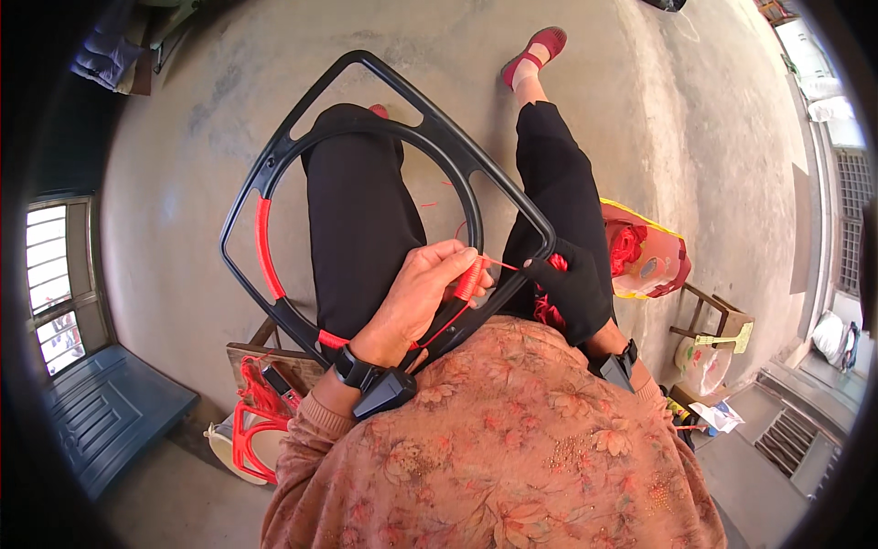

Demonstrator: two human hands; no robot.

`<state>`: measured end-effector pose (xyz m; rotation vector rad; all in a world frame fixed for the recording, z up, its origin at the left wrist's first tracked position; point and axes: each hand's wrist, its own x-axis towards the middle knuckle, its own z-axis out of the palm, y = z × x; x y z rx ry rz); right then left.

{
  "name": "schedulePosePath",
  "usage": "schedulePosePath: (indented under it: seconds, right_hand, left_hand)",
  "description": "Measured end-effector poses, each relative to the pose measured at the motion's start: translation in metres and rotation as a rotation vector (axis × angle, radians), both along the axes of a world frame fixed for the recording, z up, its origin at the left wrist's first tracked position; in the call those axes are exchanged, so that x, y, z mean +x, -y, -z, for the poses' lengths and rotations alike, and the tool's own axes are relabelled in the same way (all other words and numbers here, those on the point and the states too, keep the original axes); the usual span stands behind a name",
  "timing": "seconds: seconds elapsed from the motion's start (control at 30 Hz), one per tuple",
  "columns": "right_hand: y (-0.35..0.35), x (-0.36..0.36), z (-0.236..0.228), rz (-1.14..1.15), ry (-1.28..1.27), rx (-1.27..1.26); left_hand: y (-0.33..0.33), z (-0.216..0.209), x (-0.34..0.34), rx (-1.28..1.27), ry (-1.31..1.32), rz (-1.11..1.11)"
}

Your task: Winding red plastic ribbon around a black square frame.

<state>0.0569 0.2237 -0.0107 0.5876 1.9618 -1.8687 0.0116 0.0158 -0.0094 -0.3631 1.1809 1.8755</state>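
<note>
A black frame (462, 154), roughly square with a round ring inside it, lies tilted across my lap. Red cord is wound tightly round parts of the ring, including the left-side winding (264, 247) and the near-right winding (470, 279). My left hand (412, 293) closes on the ring at that near-right winding, thumb on top. My right hand (583, 297), in a black glove, is closed on a bunch of red cord (547, 306). From there a thin strand stretches taut across to the winding. The left fingers are partly hidden behind the ring.
To my right stands a red and yellow bag (645, 252) with red material inside, near a wooden stool (718, 316). At lower left, red cord and a red frame (247, 444) sit by a wooden board. Red cord scraps (430, 204) lie on the floor.
</note>
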Motion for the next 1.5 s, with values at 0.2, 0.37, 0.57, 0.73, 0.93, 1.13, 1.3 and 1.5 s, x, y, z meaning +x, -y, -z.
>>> schedulePosePath:
  seconds: [0.2,0.37,0.57,0.73,0.93,1.13,1.3,1.5]
  right_hand:
    - [-0.039,0.003,0.022,0.153,-0.151,-0.319]
    - [-0.066,0.011,0.032,0.060,-0.012,-0.347]
    - [-0.055,0.020,0.029,-0.165,-0.250,-0.127]
    - [-0.061,0.022,0.045,0.093,-0.153,0.120]
    - [-0.103,0.019,0.067,0.831,-0.305,-1.093]
    - [-0.225,0.045,0.128,0.362,-0.207,0.711]
    - [-0.286,0.062,0.134,1.009,-0.314,-0.377]
    - [-0.134,-0.023,0.058,0.394,-0.547,0.524]
  left_hand:
    - [-0.001,-0.002,0.003,0.036,-0.049,-0.039]
    - [0.001,-0.005,0.003,0.023,-0.114,-0.056]
    - [0.003,-0.020,0.007,-0.098,-0.182,-0.014]
    - [-0.007,-0.027,0.007,-0.057,-0.117,-0.019]
    - [-0.015,-0.015,0.014,0.021,-0.064,-0.039]
    - [-0.013,-0.018,0.013,0.015,-0.087,-0.043]
    - [-0.003,-0.015,0.013,0.094,-0.030,-0.083]
    - [-0.009,-0.012,0.016,0.033,-0.087,0.034]
